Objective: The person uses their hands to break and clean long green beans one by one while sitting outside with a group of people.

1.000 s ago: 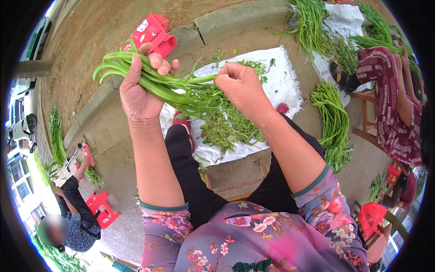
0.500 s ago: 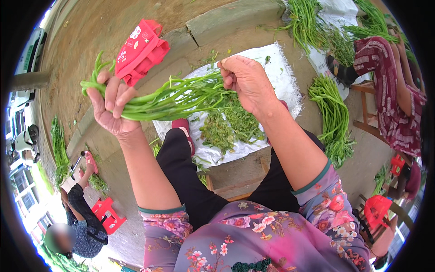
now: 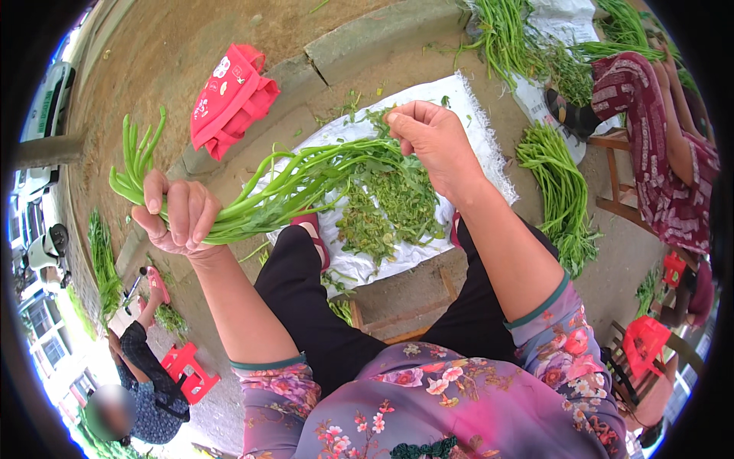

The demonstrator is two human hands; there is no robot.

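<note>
A bunch of long green leafy vegetable stalks (image 3: 287, 183) is in my left hand (image 3: 180, 214), whose fingers wrap round its thick end. Cut ends stick out to the left, while the leafy tips stretch right over a white woven sack (image 3: 478, 126). By those tips is my right hand (image 3: 436, 149), thumb and forefinger pinched together. Whatever lies in that pinch is too small to make out. Torn leaves (image 3: 382, 214) are heaped on the sack below, between my feet.
A red bag (image 3: 233, 99) lies by the concrete kerb (image 3: 390, 38). To the right is another green bundle (image 3: 554, 183), near a seated person's patterned clothing (image 3: 650, 153). At lower left, someone sits by a red stool (image 3: 187, 371). A wooden frame (image 3: 401, 317) shows between my legs.
My left hand has moved down and slightly left with the stalks. My right hand has shifted slightly right and down, still pinched.
</note>
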